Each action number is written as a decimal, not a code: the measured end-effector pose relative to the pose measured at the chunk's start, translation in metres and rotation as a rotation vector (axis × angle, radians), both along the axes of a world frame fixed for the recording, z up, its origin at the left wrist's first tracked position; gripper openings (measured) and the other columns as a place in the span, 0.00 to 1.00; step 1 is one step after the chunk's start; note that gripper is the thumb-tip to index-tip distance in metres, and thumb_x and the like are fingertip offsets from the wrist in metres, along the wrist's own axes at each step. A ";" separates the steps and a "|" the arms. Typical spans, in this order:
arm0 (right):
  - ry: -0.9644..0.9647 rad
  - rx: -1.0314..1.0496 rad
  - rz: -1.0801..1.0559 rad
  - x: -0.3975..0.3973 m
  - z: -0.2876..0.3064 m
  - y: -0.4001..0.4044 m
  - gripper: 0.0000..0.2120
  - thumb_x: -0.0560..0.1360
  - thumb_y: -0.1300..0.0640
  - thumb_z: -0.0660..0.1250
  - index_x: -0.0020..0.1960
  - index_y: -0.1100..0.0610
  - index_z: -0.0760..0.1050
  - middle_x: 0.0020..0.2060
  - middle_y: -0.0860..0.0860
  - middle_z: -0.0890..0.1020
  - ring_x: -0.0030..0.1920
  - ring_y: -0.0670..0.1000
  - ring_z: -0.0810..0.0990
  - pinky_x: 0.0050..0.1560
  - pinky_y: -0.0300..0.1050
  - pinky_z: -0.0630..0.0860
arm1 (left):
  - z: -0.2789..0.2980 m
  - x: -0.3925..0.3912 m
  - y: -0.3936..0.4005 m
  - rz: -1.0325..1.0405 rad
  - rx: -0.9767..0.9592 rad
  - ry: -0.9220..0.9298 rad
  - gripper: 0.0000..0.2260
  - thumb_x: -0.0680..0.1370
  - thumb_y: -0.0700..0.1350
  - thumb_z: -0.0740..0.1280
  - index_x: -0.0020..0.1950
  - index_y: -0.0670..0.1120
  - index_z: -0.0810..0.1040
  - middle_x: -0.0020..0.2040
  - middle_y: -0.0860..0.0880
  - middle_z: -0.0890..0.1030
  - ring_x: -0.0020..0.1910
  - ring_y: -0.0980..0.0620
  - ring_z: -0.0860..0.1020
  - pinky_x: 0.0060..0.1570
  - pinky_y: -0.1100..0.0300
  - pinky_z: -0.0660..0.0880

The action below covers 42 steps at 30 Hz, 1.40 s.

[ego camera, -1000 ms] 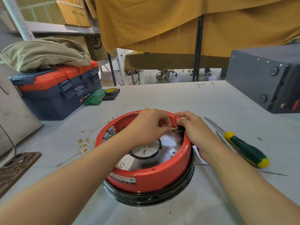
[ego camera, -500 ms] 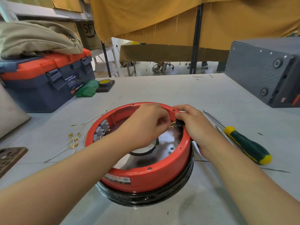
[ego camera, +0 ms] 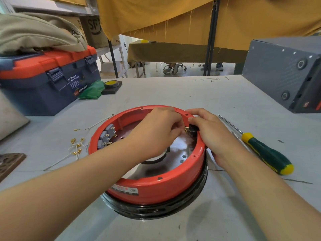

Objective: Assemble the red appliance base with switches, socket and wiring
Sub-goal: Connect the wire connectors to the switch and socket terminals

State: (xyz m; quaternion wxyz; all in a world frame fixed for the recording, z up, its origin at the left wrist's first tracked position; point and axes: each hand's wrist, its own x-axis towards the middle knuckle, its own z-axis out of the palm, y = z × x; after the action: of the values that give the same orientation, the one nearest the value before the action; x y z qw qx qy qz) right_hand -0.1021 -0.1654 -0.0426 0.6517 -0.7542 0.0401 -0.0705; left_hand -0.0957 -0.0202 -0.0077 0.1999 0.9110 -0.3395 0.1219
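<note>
We see the red base [ego camera: 156, 186] on the grey table [ego camera: 199, 94], grey switches [ego camera: 106, 134] set in its left wall. Our left hand [ego camera: 156, 133] reaches inside; our right hand [ego camera: 211, 133] pinches the black socket [ego camera: 192, 130] at the rim. A screwdriver [ego camera: 265, 152] lies right, loose wires [ego camera: 76, 145] left.

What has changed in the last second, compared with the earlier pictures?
Almost nothing. The camera tilted down a little, so everything sits higher in view. Both hands kept their grip: the right hand on the black socket at the red base rim, the left hand pinching at its brass terminals. The screwdriver did not move.
</note>
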 end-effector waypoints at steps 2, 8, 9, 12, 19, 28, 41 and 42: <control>0.000 0.000 -0.001 0.000 0.000 0.000 0.11 0.76 0.59 0.60 0.49 0.47 0.78 0.45 0.49 0.84 0.49 0.53 0.82 0.55 0.54 0.76 | 0.000 0.000 0.000 -0.006 0.007 -0.006 0.03 0.75 0.40 0.67 0.43 0.43 0.80 0.43 0.49 0.78 0.41 0.51 0.73 0.45 0.58 0.68; -0.001 -0.005 0.004 0.000 0.000 0.000 0.11 0.77 0.58 0.60 0.50 0.46 0.78 0.45 0.48 0.84 0.50 0.54 0.82 0.53 0.53 0.77 | 0.001 0.000 0.001 0.000 0.002 -0.004 0.03 0.75 0.40 0.66 0.43 0.44 0.79 0.42 0.51 0.77 0.40 0.54 0.72 0.43 0.61 0.67; -0.002 -0.007 0.005 0.000 0.000 0.000 0.11 0.77 0.58 0.60 0.50 0.46 0.78 0.45 0.48 0.84 0.50 0.54 0.82 0.53 0.53 0.76 | 0.001 0.000 0.001 0.000 -0.001 -0.001 0.03 0.75 0.40 0.66 0.43 0.45 0.79 0.42 0.51 0.77 0.40 0.54 0.72 0.43 0.61 0.67; -0.003 -0.005 0.007 0.000 0.000 0.000 0.11 0.77 0.58 0.60 0.50 0.47 0.78 0.44 0.48 0.84 0.49 0.54 0.82 0.50 0.51 0.76 | 0.001 0.001 0.002 -0.001 -0.003 0.008 0.03 0.75 0.39 0.66 0.43 0.45 0.79 0.42 0.51 0.77 0.40 0.54 0.73 0.42 0.62 0.67; -0.003 -0.005 0.007 0.000 0.000 -0.001 0.11 0.76 0.59 0.60 0.49 0.47 0.79 0.43 0.48 0.84 0.49 0.55 0.82 0.50 0.51 0.76 | 0.001 0.001 0.002 -0.010 0.014 0.003 0.03 0.74 0.39 0.67 0.42 0.46 0.79 0.40 0.52 0.77 0.39 0.54 0.72 0.40 0.63 0.66; -0.006 -0.008 0.012 0.000 0.000 -0.001 0.11 0.76 0.58 0.60 0.50 0.47 0.78 0.44 0.49 0.84 0.49 0.55 0.82 0.51 0.52 0.77 | 0.001 0.000 0.001 0.000 -0.001 0.020 0.03 0.75 0.40 0.66 0.42 0.44 0.79 0.42 0.51 0.78 0.40 0.53 0.73 0.42 0.61 0.67; -0.009 -0.013 0.012 0.001 -0.001 -0.001 0.11 0.76 0.58 0.60 0.50 0.46 0.78 0.44 0.48 0.84 0.49 0.54 0.82 0.50 0.52 0.77 | -0.001 -0.001 0.000 -0.026 0.010 -0.045 0.02 0.75 0.40 0.67 0.43 0.44 0.79 0.39 0.50 0.77 0.39 0.53 0.71 0.42 0.60 0.67; -0.010 -0.014 0.013 0.001 -0.001 -0.001 0.11 0.76 0.58 0.60 0.50 0.46 0.78 0.44 0.48 0.84 0.49 0.55 0.82 0.49 0.51 0.77 | 0.000 -0.001 0.001 -0.027 0.016 -0.046 0.02 0.75 0.40 0.67 0.43 0.44 0.79 0.40 0.50 0.77 0.39 0.53 0.71 0.42 0.59 0.67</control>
State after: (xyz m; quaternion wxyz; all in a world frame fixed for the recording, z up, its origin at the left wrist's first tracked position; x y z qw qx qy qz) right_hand -0.1013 -0.1662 -0.0440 0.6471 -0.7585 0.0314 -0.0704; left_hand -0.0966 -0.0196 -0.0079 0.1864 0.9049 -0.3572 0.1372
